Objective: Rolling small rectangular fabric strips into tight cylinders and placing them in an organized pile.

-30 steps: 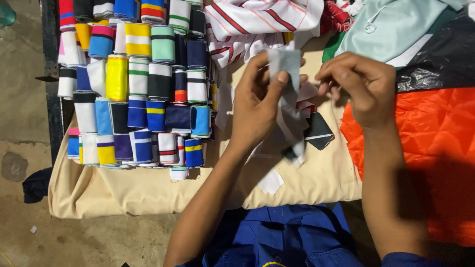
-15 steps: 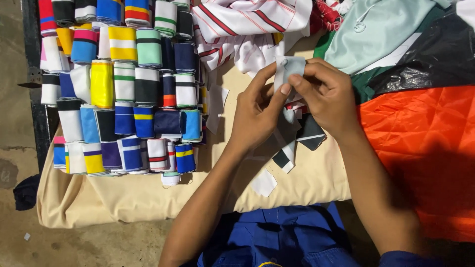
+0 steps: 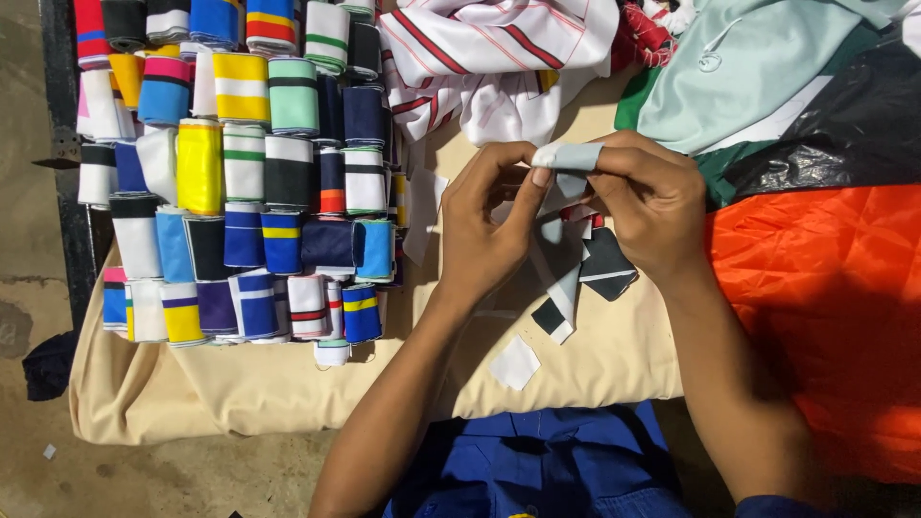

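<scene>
Left hand (image 3: 484, 225): fingers curled, thumb and forefinger pinched shut on the near end of the pale strip (image 3: 568, 155), at the thumbnail.
Right hand (image 3: 652, 201): fingers closed over the far end of the same strip; how tightly the hidden fingertips press, I cannot tell.
Strip: a small light grey-blue band of ribbed cloth, held up between both sets of fingertips, above the tan cloth (image 3: 288, 384) that covers the work surface.
Below the fingers: loose dark and white cloth pieces (image 3: 585, 273) hang and lie just under the hands; a white square scrap (image 3: 515, 363) lies nearer the body.
Left of the fingers: rows of rolled striped bands (image 3: 249, 192), packed side by side.
Beyond the fingers: a white garment with red stripes (image 3: 489, 58); to the right, orange fabric (image 3: 825, 307).
Risk, slip: the hold is at the very ends, so a small pull apart may free one end.
Risk, mix-up: if dropped, the strip may land among the loose pieces underneath.
Risk, snag: the hanging pieces may drag along with the strip.
</scene>
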